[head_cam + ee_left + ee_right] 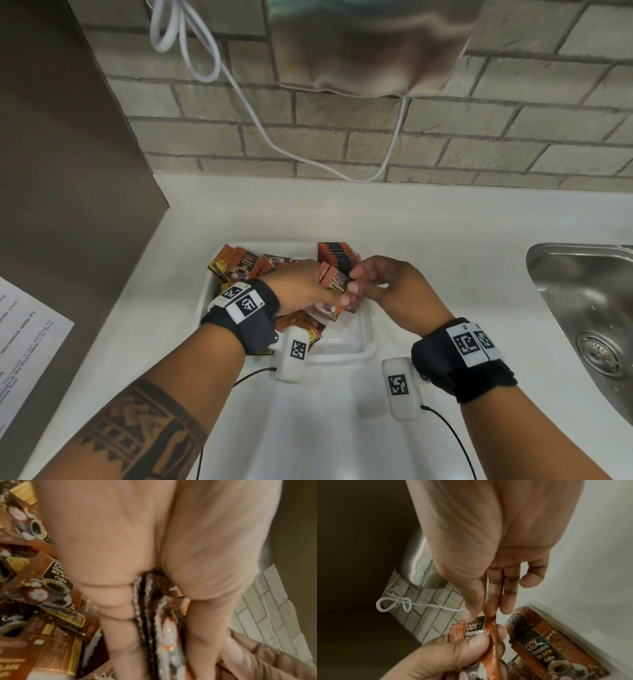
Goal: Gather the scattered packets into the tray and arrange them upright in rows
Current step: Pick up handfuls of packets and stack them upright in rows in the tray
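A white tray (366, 342) sits on the counter and holds brown-orange coffee packets. Loose packets (239, 265) lie jumbled in its left half, and a row of upright packets (337, 257) stands at its far right corner. My left hand (308, 291) grips a small stack of packets (334, 287) over the tray; they show edge-on between its thumb and fingers (154, 615). My right hand (380, 284) pinches the top of one packet (491, 626) in that stack with thumb and fingertips. Another packet (544, 642) lies beside them against the tray wall.
A steel sink (589, 308) lies at the right of the white counter (445, 233). A brick wall with a hanging white cord (274, 137) and a metal dispenser (370, 44) stands behind. A printed sheet (24, 342) lies at the left.
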### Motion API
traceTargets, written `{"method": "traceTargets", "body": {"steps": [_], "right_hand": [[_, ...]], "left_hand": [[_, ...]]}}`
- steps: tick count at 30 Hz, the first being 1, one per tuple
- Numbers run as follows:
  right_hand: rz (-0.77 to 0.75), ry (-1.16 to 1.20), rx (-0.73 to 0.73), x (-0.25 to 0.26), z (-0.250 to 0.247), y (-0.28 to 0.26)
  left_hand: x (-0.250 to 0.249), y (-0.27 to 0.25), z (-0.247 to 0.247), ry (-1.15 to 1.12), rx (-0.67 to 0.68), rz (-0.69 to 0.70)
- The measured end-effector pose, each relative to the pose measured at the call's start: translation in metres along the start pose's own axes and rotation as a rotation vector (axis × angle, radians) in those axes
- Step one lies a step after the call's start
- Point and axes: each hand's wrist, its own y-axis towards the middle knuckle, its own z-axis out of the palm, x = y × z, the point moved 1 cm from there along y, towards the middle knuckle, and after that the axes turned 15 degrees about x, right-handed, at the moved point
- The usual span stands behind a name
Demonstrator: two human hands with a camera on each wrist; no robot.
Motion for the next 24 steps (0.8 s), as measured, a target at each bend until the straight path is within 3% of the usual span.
{"method": "traceTargets", "body": {"steps": [3,7,12,17,24], "right_hand": [[-0.001,0.077,-0.041,0.005,-0.006,0.002],[0.005,-0.007,0.000,0.011,-0.008,0.001],[0.026,0.057,-0.043,0.011,-0.011,0.006],[0.032,0.046,-0.048,0.014,-0.010,0.006],[0.036,-0.038,-0.062,0.017,-0.009,0.000]], "left_hand": [[0.001,-0.001,0.001,-0.077,-0.017,0.070],[-0.005,-0.005,0.008,-0.171,-0.054,0.168],[-0.007,-0.010,0.011,-0.312,0.001,0.201],[-0.006,-0.010,0.013,-0.241,-0.054,0.153],[-0.004,-0.012,0.007,0.102,-0.211,0.050]]}}
